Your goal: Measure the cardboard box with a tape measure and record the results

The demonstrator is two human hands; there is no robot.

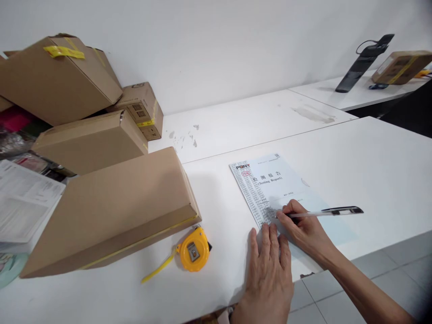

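A printed testing report sheet lies on the white table. My right hand is closed around a clear pen with a black cap, its tip touching the sheet's lower left part. My left hand lies flat with fingers stretched out, pressing on the sheet's near corner. A yellow tape measure with a short length of tape pulled out sits on the table left of my left hand.
Several brown cardboard boxes are stacked at the left, the nearest one large and tilted. Papers lie at the far left. Another box and a black device stand on a far table at the right.
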